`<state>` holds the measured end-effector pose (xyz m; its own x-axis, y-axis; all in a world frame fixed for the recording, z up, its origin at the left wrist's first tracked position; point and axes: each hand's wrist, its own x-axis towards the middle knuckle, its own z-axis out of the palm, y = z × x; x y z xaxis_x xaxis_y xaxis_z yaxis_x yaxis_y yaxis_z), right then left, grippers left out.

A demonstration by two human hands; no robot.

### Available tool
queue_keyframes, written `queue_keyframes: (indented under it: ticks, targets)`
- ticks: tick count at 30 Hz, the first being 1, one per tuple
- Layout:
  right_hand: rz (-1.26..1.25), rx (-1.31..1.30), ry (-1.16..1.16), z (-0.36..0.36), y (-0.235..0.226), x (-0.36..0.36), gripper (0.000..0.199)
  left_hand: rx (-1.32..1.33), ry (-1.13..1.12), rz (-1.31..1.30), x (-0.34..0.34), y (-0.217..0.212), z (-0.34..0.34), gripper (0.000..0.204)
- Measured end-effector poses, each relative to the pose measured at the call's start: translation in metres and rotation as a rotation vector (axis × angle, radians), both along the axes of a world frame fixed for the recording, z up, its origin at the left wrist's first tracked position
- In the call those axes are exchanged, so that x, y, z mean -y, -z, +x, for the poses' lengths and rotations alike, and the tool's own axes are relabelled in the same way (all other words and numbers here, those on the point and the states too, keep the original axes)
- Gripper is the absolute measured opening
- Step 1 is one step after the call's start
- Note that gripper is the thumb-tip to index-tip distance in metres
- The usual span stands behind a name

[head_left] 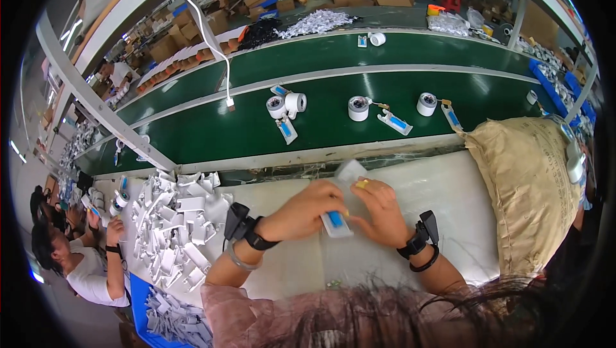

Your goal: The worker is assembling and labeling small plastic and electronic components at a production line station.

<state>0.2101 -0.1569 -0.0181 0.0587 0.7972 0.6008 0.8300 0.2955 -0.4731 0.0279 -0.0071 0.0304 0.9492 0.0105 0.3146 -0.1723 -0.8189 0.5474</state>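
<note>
My left hand point(307, 212) is closed around a small white plastic housing with a blue panel point(335, 221), over the pale worktable. Facing it, my right hand point(385, 214) is bent inward, its thumb close to that housing. At the right hand's curled fingertips, which show a bit of yellow, is a white part point(351, 172) smeared by motion. Its exact shape and the grip on it are partly hidden. Left of my hands lies a heap of white plastic covers point(183, 219). Both my wrists wear black straps with dark devices.
Beyond the table runs a green conveyor point(212, 133) bearing round white units point(358, 109) with blue-panelled pieces. A brown sack point(523, 187) stands at right. A blue bin point(140, 303) of parts is at lower left, near another person point(93, 268). A white cable point(208, 36) hangs above the conveyor.
</note>
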Motion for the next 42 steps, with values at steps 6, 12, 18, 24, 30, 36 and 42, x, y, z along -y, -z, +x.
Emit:
queue_keyframes:
  ticks: [6,12,18,24,30,36,42]
  targets:
    - [-0.056,0.37,0.051,0.028,0.014,0.002,0.018,0.047,-0.097,0.269,0.025,0.028,0.001,0.044]
    - [-0.166,0.35,0.104,0.03,0.013,0.005,0.016,-0.203,-0.581,-0.078,0.042,0.053,0.008,0.042]
    - [-0.268,0.442,0.179,0.035,0.013,0.011,0.011,-0.39,-0.633,0.152,0.075,0.05,0.039,0.058]
    - [-0.178,0.403,0.196,0.029,0.001,0.01,0.009,-0.356,-0.627,0.001,0.049,0.064,0.033,0.06]
    - [0.061,0.204,0.261,0.031,0.003,0.005,0.017,0.037,-0.371,-0.985,0.039,0.082,0.042,0.048]
    - [0.165,0.111,0.167,0.026,-0.003,0.004,0.023,0.078,-0.33,-1.287,0.054,0.085,0.04,0.042]
    - [0.126,-0.104,-0.074,0.016,0.008,0.008,0.022,0.075,-0.343,-1.457,0.054,0.071,0.038,0.034]
